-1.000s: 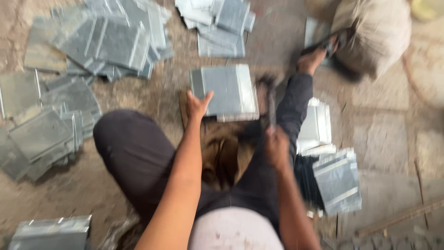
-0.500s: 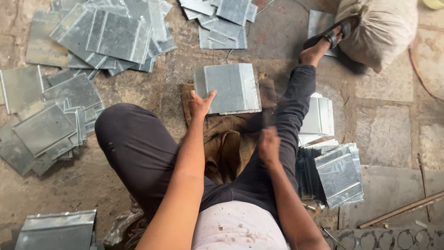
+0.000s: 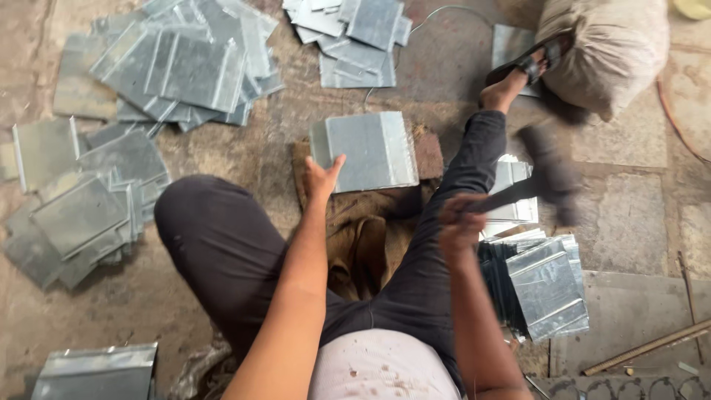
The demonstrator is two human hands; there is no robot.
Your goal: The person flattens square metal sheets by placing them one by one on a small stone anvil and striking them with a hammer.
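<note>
I sit on the ground with my legs spread. My left hand (image 3: 322,178) presses down on the near left edge of a grey metal sheet (image 3: 370,148) that lies on a block between my legs. My right hand (image 3: 459,218) is shut on the handle of a hammer (image 3: 548,178), whose blurred dark head is raised to the right of the sheet, above my right leg.
Piles of folded metal sheets lie at the left (image 3: 81,200), top left (image 3: 185,67) and top middle (image 3: 355,30). A stack of sheets (image 3: 548,289) sits by my right side. A sack (image 3: 607,52) is at the top right, sticks (image 3: 644,348) at the lower right.
The hammer has swung up and to the right, away from the sheet. My left hand stays on the sheet's edge.
</note>
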